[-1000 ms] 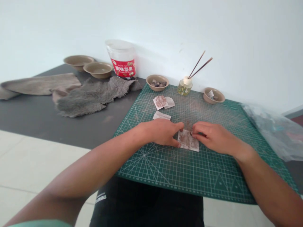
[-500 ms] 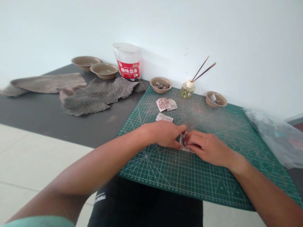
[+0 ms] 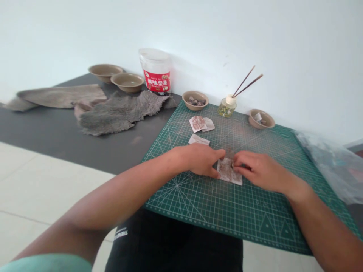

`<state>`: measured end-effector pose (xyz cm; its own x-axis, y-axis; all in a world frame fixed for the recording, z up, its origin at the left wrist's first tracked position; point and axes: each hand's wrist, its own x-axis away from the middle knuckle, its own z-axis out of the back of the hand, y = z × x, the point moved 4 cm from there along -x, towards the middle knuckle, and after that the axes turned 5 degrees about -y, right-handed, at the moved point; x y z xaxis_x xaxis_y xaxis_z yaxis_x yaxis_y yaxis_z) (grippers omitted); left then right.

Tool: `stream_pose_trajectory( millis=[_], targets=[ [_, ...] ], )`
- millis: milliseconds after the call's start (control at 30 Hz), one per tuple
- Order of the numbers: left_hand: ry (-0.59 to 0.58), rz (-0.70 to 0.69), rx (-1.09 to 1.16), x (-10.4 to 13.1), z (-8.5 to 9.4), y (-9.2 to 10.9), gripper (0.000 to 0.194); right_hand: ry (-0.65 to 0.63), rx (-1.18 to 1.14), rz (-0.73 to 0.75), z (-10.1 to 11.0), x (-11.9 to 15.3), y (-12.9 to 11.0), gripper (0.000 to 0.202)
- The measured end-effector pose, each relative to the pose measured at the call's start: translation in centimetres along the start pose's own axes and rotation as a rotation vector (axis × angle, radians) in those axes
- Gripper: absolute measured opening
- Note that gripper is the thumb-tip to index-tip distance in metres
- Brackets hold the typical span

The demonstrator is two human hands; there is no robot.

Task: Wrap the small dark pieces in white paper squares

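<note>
A whitish square piece [image 3: 229,173], smeared with brown, lies flat on the green cutting mat [image 3: 198,204]. At its left edge rests my left hand [image 3: 202,160], thumb and forefinger spread apart and touching the edge. My right hand [image 3: 255,168] is closed in a pinch over the right part of the square. Between its fingertips a small dark bit shows, too hidden to name. Beyond my left hand lie another pale piece [image 3: 199,139] and two overlapping ones, the front piece [image 3: 197,123] streaked reddish brown.
A bowl of brown lumps [image 3: 195,101], a reed diffuser [image 3: 227,105] and a bowl with pale pieces [image 3: 261,119] line the mat's back. Leftward are a red-labelled tub [image 3: 157,71], two bowls [image 3: 127,82] and a ragged grey cloth [image 3: 113,113]. Clear plastic [image 3: 331,166] lies right.
My right hand has slid right across the brown-smeared square, uncovering more of its surface. My left hand stays at the left edge. The whole view has shifted slightly.
</note>
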<state>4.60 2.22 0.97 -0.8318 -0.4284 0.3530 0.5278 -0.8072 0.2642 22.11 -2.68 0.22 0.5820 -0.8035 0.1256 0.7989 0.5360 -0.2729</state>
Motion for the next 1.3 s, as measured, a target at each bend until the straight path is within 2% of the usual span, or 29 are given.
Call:
stream_pose_trajectory(
  millis=[67,100,200,267,367,433,533,600,700,733,833,900,1000,1067,1167,1233,1300],
  targets=[
    [0.003,-0.011,-0.002,0.0,0.0,0.1,0.050,-0.037,-0.015,0.065,-0.2,0.0,-0.3,0.014],
    [0.004,-0.012,-0.002,0.0,0.0,0.1,0.050,-0.012,-0.002,0.058,-0.2,0.0,-0.3,0.015],
    [0.002,0.007,0.000,0.0,0.0,0.0,0.053,0.086,0.072,-0.054,0.4,0.0,0.2,0.013],
    [0.002,0.010,0.001,0.0,-0.1,0.0,0.054,0.045,0.061,-0.059,0.4,0.2,0.1,0.011],
    [-0.001,-0.004,0.004,-0.1,0.0,0.0,0.053,-0.048,-0.031,0.052,-0.1,0.3,-0.7,0.012],
    [-0.004,-0.004,0.000,-0.1,0.0,0.0,0.052,-0.009,-0.059,0.061,-0.1,0.2,-0.8,0.012],
    [0.000,0.003,-0.009,-0.1,0.0,-0.1,0.052,0.078,-0.054,-0.034,0.4,0.1,0.1,0.009],
    [0.004,-0.003,-0.006,-0.1,0.0,-0.1,0.052,0.034,-0.081,-0.027,0.4,0.1,0.2,0.008],
    [0.006,-0.011,0.003,-0.1,0.0,0.0,0.051,-0.065,-0.139,0.099,-0.1,0.0,-1.0,0.012],
    [0.005,-0.009,0.003,-0.1,0.0,0.0,0.050,-0.044,-0.123,0.115,-0.1,-0.1,-1.2,0.013],
    [0.000,0.006,-0.005,-0.1,0.0,0.0,0.051,0.062,-0.032,0.029,0.4,-0.3,-1.0,0.011],
    [-0.007,0.007,-0.011,-0.1,0.0,0.0,0.053,0.033,-0.035,0.004,0.4,-0.3,-0.8,0.010],
    [-0.003,-0.010,-0.008,-0.1,0.0,0.0,0.053,-0.064,-0.099,0.081,-0.1,0.0,-1.1,0.011],
    [0.010,-0.011,-0.004,0.0,0.0,0.1,0.052,-0.030,-0.087,0.078,-0.1,0.1,-1.0,0.011],
    [0.013,0.005,-0.006,0.0,0.0,0.0,0.051,0.074,-0.009,-0.033,0.3,0.1,-0.5,0.009],
    [0.005,0.003,-0.003,0.0,0.0,0.0,0.051,0.045,-0.004,-0.032,0.3,0.0,-0.5,0.007],
    [0.001,-0.005,0.002,0.0,0.0,0.0,0.051,-0.044,-0.066,0.054,0.0,0.0,-1.1,0.009]
  ],
)
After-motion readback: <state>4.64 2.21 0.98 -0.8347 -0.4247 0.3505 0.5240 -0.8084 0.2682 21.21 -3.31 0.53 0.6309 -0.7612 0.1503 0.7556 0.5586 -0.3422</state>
